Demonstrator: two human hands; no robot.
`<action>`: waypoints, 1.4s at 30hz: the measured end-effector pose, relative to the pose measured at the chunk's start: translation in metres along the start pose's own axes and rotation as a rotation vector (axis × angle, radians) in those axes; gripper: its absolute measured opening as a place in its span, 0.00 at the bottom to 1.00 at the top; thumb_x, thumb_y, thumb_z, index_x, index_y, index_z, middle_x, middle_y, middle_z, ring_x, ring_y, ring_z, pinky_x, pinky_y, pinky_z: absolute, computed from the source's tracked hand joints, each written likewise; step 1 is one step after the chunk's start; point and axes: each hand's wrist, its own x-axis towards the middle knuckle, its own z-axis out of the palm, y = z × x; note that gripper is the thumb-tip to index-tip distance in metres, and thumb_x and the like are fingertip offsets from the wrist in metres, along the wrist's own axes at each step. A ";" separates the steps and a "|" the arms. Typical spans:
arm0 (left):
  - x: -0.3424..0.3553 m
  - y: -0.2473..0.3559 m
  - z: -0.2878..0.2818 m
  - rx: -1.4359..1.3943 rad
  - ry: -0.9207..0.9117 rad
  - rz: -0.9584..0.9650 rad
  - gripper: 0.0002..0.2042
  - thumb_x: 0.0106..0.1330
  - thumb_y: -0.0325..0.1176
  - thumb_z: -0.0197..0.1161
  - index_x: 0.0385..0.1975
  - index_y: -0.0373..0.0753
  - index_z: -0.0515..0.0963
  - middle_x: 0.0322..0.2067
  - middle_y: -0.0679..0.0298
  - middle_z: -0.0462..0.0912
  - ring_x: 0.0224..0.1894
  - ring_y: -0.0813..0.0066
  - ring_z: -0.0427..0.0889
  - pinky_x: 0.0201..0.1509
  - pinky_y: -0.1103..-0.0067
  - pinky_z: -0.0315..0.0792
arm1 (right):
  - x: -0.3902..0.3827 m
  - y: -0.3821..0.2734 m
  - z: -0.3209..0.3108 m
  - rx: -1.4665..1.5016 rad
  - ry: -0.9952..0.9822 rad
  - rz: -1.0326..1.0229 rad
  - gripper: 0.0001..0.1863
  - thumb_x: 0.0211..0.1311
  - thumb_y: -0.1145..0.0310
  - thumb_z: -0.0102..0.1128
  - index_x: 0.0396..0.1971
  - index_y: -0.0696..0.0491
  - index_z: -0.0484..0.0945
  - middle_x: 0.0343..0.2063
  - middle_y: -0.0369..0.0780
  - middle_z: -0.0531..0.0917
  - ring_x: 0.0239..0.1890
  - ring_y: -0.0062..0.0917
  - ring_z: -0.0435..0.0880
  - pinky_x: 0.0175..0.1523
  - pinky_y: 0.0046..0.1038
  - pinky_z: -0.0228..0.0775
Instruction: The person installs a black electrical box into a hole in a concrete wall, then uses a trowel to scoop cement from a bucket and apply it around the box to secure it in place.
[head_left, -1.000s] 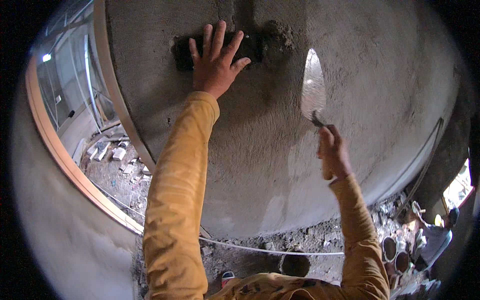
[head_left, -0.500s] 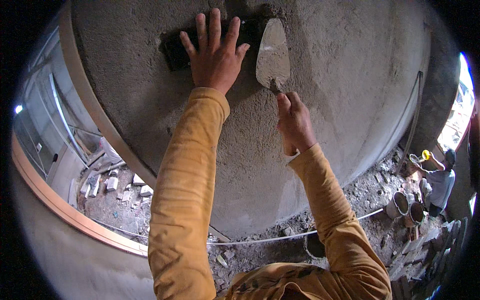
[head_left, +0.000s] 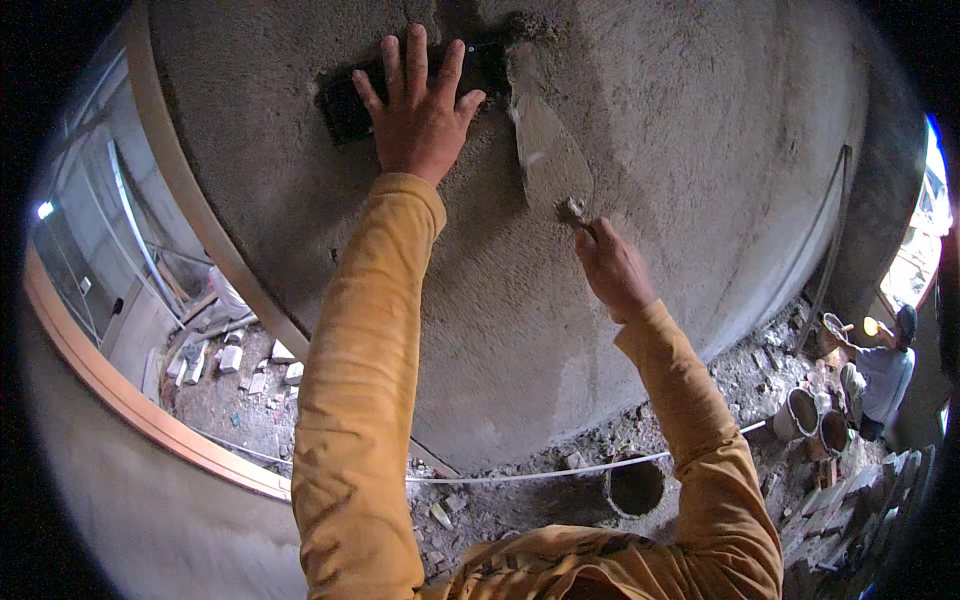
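Observation:
My left hand (head_left: 420,125) lies with fingers spread over a black rectangular box (head_left: 347,108) set into the rough grey plastered wall (head_left: 690,170). Most of the box's middle is hidden behind that hand. Closed around the handle of a pointing trowel (head_left: 553,160), my right hand (head_left: 615,268) is lower and to the right. The trowel's mortar-smeared blade lies near the wall, its tip by the box's right end. Whether the blade touches the plaster I cannot tell.
Rubble covers the ground below, crossed by a white cord or pipe (head_left: 540,476). A dark bucket (head_left: 635,487) stands beneath my right arm. At far right a person (head_left: 882,370) crouches by two buckets (head_left: 797,410). An opening's wooden frame (head_left: 190,205) borders the wall at left.
The trowel and my right hand have moved down and slightly right, and the blade now tilts up to the left. My left hand stays spread on the box.

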 end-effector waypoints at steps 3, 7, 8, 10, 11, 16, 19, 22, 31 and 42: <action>-0.001 -0.003 -0.003 0.005 -0.014 0.002 0.30 0.61 0.56 0.58 0.64 0.59 0.63 0.70 0.60 0.51 0.71 0.50 0.47 0.65 0.39 0.42 | -0.014 0.020 -0.026 -0.001 -0.108 0.024 0.17 0.65 0.53 0.53 0.33 0.54 0.70 0.23 0.49 0.78 0.28 0.51 0.77 0.32 0.45 0.67; -0.002 -0.003 -0.002 0.007 -0.022 0.002 0.30 0.61 0.56 0.58 0.64 0.60 0.62 0.70 0.60 0.51 0.71 0.50 0.47 0.65 0.40 0.42 | 0.004 0.038 -0.085 -0.064 -0.235 -0.106 0.15 0.61 0.55 0.59 0.31 0.53 0.73 0.21 0.48 0.76 0.26 0.48 0.78 0.31 0.41 0.68; -0.002 -0.005 -0.002 0.013 -0.021 0.005 0.30 0.61 0.56 0.58 0.65 0.60 0.62 0.70 0.60 0.50 0.71 0.50 0.47 0.65 0.40 0.42 | 0.018 0.039 -0.100 -0.123 -0.292 -0.150 0.15 0.60 0.56 0.61 0.32 0.54 0.74 0.22 0.47 0.77 0.26 0.47 0.79 0.31 0.41 0.68; 0.000 0.000 0.000 -0.003 -0.014 0.005 0.29 0.62 0.55 0.58 0.64 0.60 0.62 0.70 0.60 0.51 0.72 0.51 0.46 0.66 0.40 0.40 | 0.049 0.057 -0.120 -0.128 -0.283 -0.375 0.16 0.57 0.55 0.64 0.34 0.53 0.76 0.25 0.44 0.79 0.31 0.42 0.81 0.34 0.38 0.71; 0.000 0.001 0.000 -0.007 -0.016 0.007 0.29 0.63 0.54 0.58 0.64 0.59 0.62 0.70 0.60 0.51 0.72 0.51 0.45 0.67 0.41 0.39 | 0.067 0.056 -0.130 -0.259 -0.301 -0.485 0.17 0.57 0.54 0.64 0.37 0.52 0.78 0.29 0.43 0.81 0.34 0.41 0.81 0.37 0.36 0.72; -0.002 -0.002 -0.002 0.016 -0.046 0.000 0.30 0.63 0.55 0.58 0.65 0.60 0.62 0.70 0.60 0.50 0.72 0.51 0.44 0.67 0.41 0.39 | 0.128 0.011 -0.157 -0.380 -0.514 -0.413 0.15 0.51 0.60 0.69 0.34 0.55 0.82 0.27 0.41 0.83 0.30 0.28 0.81 0.38 0.32 0.72; -0.001 0.000 -0.001 0.010 -0.044 -0.005 0.29 0.63 0.56 0.56 0.65 0.60 0.62 0.70 0.60 0.49 0.72 0.52 0.44 0.67 0.41 0.38 | 0.163 0.002 -0.174 -0.273 -0.564 -0.481 0.13 0.51 0.62 0.69 0.33 0.54 0.83 0.24 0.38 0.83 0.28 0.25 0.80 0.37 0.30 0.71; -0.002 -0.005 -0.004 0.020 -0.055 0.001 0.29 0.64 0.58 0.53 0.65 0.61 0.61 0.71 0.61 0.48 0.73 0.52 0.42 0.68 0.41 0.36 | 0.190 -0.011 -0.188 -0.208 -0.557 -0.449 0.12 0.50 0.63 0.69 0.34 0.53 0.84 0.23 0.35 0.82 0.27 0.21 0.77 0.34 0.29 0.70; -0.005 -0.006 0.001 0.037 -0.071 0.009 0.29 0.64 0.60 0.51 0.66 0.62 0.60 0.71 0.61 0.46 0.73 0.52 0.40 0.69 0.43 0.33 | 0.223 -0.028 -0.222 -0.280 -0.381 -0.394 0.14 0.52 0.59 0.67 0.35 0.52 0.84 0.23 0.32 0.81 0.24 0.17 0.74 0.28 0.23 0.67; -0.003 -0.001 -0.004 0.027 -0.088 -0.012 0.30 0.62 0.55 0.58 0.64 0.60 0.61 0.70 0.60 0.48 0.72 0.50 0.44 0.68 0.42 0.38 | 0.221 -0.037 -0.268 -0.577 -0.168 -0.660 0.13 0.53 0.62 0.66 0.32 0.57 0.81 0.22 0.37 0.79 0.25 0.21 0.74 0.33 0.26 0.67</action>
